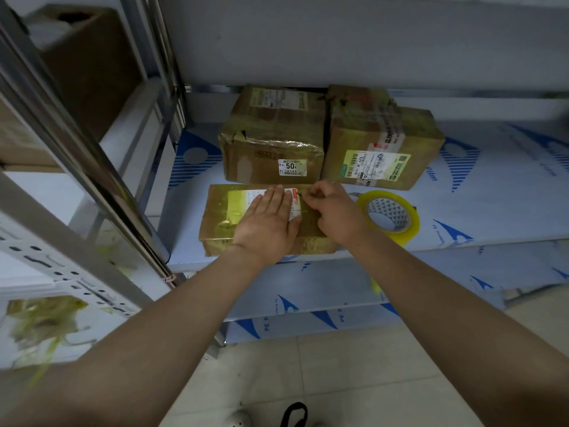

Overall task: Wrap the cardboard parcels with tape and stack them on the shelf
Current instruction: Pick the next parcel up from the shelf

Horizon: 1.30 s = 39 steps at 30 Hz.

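While both forearms reach forward over the shelf (492,204), the left hand (271,220) lies flat, palm down, on top of the near parcel (221,217). Its fingers are straight and close together, pressing on the white label (294,208) and gripping nothing. The right hand (334,211) sits just to the right of it on the same parcel, wrist bent. Its fingers are curled tight, with the tips bunched against the parcel's top by the label's right edge; I cannot tell whether they pinch anything.

Three cardboard parcels stand on this shelf. The flat one under the hands is at the near edge. Two taller ones, the left parcel (271,143) and the right parcel (381,146), stand side by side just behind it, touching. One roll of yellowish tape (403,238) lies flat just right of the right hand.
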Each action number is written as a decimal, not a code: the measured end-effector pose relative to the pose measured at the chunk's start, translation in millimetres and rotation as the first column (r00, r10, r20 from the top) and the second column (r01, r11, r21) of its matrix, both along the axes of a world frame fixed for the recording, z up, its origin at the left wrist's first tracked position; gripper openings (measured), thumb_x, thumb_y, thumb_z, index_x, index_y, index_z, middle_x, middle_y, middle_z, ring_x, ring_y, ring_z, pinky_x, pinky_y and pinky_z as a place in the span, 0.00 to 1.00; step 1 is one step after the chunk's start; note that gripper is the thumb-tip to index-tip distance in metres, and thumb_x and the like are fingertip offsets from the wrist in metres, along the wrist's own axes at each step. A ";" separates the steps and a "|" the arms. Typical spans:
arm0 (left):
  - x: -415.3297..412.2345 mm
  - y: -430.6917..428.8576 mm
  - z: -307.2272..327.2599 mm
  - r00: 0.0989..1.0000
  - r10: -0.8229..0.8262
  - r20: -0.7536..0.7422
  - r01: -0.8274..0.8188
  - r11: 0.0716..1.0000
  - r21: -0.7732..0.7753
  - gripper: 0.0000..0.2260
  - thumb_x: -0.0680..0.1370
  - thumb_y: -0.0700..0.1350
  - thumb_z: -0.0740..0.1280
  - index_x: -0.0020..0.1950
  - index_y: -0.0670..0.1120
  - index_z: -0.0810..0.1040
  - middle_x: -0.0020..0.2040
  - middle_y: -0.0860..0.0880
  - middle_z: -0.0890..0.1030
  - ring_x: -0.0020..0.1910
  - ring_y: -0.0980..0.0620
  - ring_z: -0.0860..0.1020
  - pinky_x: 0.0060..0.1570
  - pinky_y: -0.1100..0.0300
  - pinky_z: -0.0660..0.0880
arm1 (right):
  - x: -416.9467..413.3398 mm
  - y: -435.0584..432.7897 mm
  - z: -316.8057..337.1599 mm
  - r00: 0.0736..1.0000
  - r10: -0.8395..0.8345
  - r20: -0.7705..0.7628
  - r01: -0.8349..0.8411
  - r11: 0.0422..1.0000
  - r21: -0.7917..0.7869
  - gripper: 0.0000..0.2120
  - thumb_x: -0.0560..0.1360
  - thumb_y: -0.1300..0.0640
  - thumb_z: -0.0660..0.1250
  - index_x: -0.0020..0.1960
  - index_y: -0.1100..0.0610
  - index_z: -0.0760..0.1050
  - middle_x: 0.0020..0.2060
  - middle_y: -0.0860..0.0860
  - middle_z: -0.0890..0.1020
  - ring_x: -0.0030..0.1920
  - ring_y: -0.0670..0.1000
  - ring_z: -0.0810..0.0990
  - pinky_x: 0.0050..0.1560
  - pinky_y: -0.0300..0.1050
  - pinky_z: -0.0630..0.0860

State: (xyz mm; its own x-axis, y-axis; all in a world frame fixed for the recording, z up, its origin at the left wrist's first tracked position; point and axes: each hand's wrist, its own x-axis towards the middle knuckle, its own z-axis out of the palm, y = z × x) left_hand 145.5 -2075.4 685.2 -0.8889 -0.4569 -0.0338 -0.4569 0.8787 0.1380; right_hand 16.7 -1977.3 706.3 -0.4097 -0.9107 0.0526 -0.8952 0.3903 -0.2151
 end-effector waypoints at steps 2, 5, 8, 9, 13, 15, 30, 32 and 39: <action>-0.2 0.5 -0.7 1.000 0.003 -0.009 -0.003 1.000 0.005 0.27 0.82 0.56 0.41 0.78 0.45 0.43 0.79 0.47 0.44 0.77 0.52 0.41 0.73 0.57 0.37 | 0.3 -0.5 -1.5 0.998 0.017 -0.067 -0.015 1.000 0.028 0.22 0.79 0.62 0.59 0.72 0.55 0.67 0.67 0.54 0.67 0.67 0.54 0.63 0.64 0.45 0.68; -0.1 0.8 -1.4 1.000 0.006 -0.026 -0.005 1.000 0.018 0.27 0.82 0.56 0.42 0.78 0.45 0.44 0.79 0.47 0.44 0.77 0.52 0.41 0.72 0.58 0.38 | -2.3 -4.3 3.7 1.000 0.002 -0.022 -0.001 1.000 0.026 0.21 0.78 0.62 0.60 0.70 0.55 0.70 0.65 0.53 0.69 0.66 0.53 0.66 0.61 0.43 0.68; 0.4 0.2 -0.4 0.999 0.006 -0.040 -0.005 1.000 0.027 0.27 0.82 0.56 0.42 0.78 0.45 0.44 0.79 0.47 0.44 0.77 0.52 0.42 0.73 0.58 0.38 | -4.9 -9.3 11.4 0.994 -0.069 0.090 0.072 0.997 -0.025 0.26 0.74 0.66 0.61 0.71 0.54 0.69 0.65 0.54 0.71 0.64 0.55 0.70 0.56 0.41 0.67; 0.4 0.4 -0.2 0.999 0.006 -0.041 -0.005 1.000 0.030 0.27 0.82 0.56 0.43 0.78 0.45 0.45 0.79 0.47 0.45 0.77 0.52 0.42 0.73 0.58 0.38 | -4.6 -10.5 12.0 0.992 -0.077 0.096 0.080 0.997 -0.022 0.28 0.74 0.66 0.61 0.73 0.52 0.66 0.66 0.54 0.70 0.64 0.55 0.70 0.54 0.42 0.67; -0.4 0.9 0.1 0.999 0.008 -0.031 -0.007 1.000 0.025 0.27 0.82 0.55 0.42 0.78 0.45 0.44 0.79 0.47 0.44 0.77 0.52 0.42 0.72 0.58 0.37 | -0.8 -11.2 6.6 1.000 -0.018 -0.002 0.018 0.998 0.053 0.26 0.75 0.63 0.62 0.72 0.50 0.67 0.62 0.53 0.69 0.63 0.53 0.66 0.54 0.41 0.66; -0.5 0.6 0.2 1.000 0.006 -0.025 -0.005 1.000 0.018 0.27 0.82 0.56 0.42 0.78 0.45 0.45 0.79 0.47 0.44 0.77 0.51 0.42 0.72 0.58 0.37 | -0.7 -9.8 3.8 1.000 -0.015 0.010 0.015 0.999 0.041 0.24 0.76 0.63 0.62 0.71 0.51 0.69 0.61 0.53 0.68 0.63 0.53 0.66 0.57 0.42 0.67; 1.1 1.2 0.7 1.000 0.010 -0.010 -0.010 0.999 0.031 0.27 0.83 0.56 0.42 0.78 0.45 0.44 0.79 0.47 0.43 0.77 0.52 0.41 0.72 0.58 0.37 | -0.7 3.3 2.5 0.997 0.059 -0.046 -0.057 0.996 0.062 0.27 0.74 0.67 0.62 0.72 0.55 0.67 0.69 0.53 0.66 0.69 0.54 0.63 0.64 0.46 0.68; 0.7 1.0 0.6 1.000 0.013 -0.013 -0.012 0.999 0.029 0.27 0.83 0.56 0.42 0.78 0.45 0.44 0.79 0.47 0.43 0.77 0.52 0.41 0.72 0.58 0.37 | -4.3 0.5 8.4 0.996 -0.009 0.087 0.011 1.000 -0.017 0.25 0.74 0.69 0.60 0.69 0.56 0.72 0.68 0.53 0.70 0.68 0.53 0.66 0.64 0.41 0.65; 0.2 0.5 0.1 1.000 0.006 -0.014 -0.005 1.000 0.015 0.27 0.82 0.56 0.41 0.78 0.45 0.44 0.79 0.47 0.43 0.77 0.52 0.41 0.71 0.59 0.37 | 5.5 -5.4 -0.3 0.997 -0.074 0.035 0.074 0.997 -0.008 0.26 0.76 0.65 0.60 0.73 0.52 0.66 0.68 0.54 0.67 0.68 0.55 0.62 0.66 0.47 0.67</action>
